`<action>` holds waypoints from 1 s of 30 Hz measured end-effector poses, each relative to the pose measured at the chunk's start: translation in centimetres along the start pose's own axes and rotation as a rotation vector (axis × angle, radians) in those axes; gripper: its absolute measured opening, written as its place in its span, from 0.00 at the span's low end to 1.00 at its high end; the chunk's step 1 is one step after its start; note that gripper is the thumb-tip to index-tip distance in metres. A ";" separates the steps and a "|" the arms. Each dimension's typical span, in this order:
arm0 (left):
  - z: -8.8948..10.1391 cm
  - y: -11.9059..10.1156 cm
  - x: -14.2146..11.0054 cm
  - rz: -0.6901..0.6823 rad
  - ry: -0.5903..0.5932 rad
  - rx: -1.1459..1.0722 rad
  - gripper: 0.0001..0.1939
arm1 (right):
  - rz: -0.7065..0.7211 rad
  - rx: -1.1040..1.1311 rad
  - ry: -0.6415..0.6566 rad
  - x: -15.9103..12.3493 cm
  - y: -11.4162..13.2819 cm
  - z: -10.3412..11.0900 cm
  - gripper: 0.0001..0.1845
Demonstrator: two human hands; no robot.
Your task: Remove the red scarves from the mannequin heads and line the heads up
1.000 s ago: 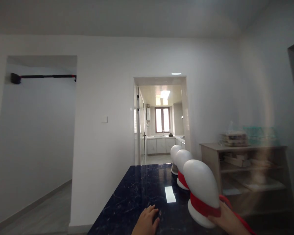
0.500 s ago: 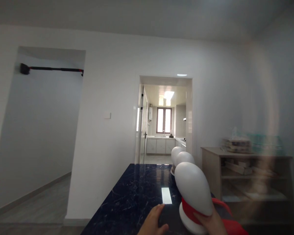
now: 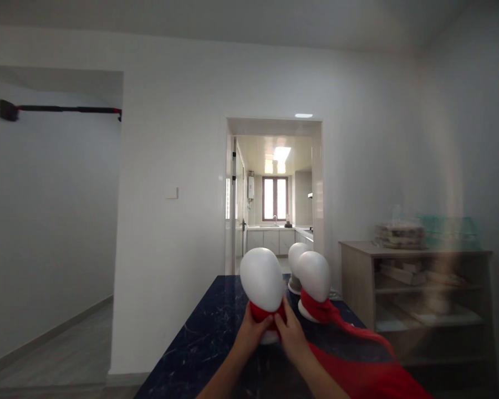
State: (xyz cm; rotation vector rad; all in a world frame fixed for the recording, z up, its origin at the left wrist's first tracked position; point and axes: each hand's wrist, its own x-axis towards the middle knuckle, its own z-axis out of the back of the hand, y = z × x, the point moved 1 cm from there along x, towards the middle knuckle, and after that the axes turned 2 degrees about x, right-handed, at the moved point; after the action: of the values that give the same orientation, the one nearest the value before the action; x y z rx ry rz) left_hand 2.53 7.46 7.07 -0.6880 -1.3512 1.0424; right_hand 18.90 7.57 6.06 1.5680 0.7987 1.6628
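A white mannequin head (image 3: 261, 277) with a red scarf (image 3: 261, 312) wound round its neck stands on the dark blue marble table (image 3: 208, 338). My left hand (image 3: 251, 331) and my right hand (image 3: 289, 332) both grip the neck and scarf from the near side. Two more white mannequin heads stand behind to the right: one (image 3: 314, 274) wears a red scarf whose tail (image 3: 357, 332) trails toward me, the other (image 3: 295, 257) is bare and partly hidden. Red cloth (image 3: 357, 379) lies at the table's near right.
A wooden shelf unit (image 3: 416, 288) with stacked items stands right of the table. Ahead, a doorway (image 3: 274, 194) opens into a kitchen. A second opening on the left has a black and red bar (image 3: 58, 108) across its top. A white wall lies behind the table.
The nearest mannequin head has moved from the right side of the table to the middle, farther from me. My left hand left the tabletop and now grips the neck along with my right.
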 end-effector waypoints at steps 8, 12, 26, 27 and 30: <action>3.0 3.0 1.4 0.076 -0.026 -0.023 0.49 | 0.000 0.255 0.199 2.0 -5.4 -2.5 0.36; 2.5 6.0 0.8 0.134 0.074 -0.056 0.49 | -0.058 0.248 0.108 0.5 -7.7 -2.4 0.35; 2.8 6.5 -0.2 0.124 -0.004 0.335 0.19 | -0.027 -0.235 0.117 -0.5 -6.1 -0.8 0.36; 2.6 6.3 -0.4 0.125 0.055 0.302 0.17 | -0.033 -0.244 0.114 -0.5 -6.1 -0.8 0.37; 1.9 6.3 -0.7 0.124 0.185 0.187 0.16 | -0.045 -0.257 0.106 -0.4 -6.5 -0.8 0.38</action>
State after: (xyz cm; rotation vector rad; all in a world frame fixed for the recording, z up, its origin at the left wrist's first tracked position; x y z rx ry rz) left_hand -0.50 9.13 1.44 -0.7152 -1.0481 1.1581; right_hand 18.62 10.87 0.41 1.2856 0.6389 1.7503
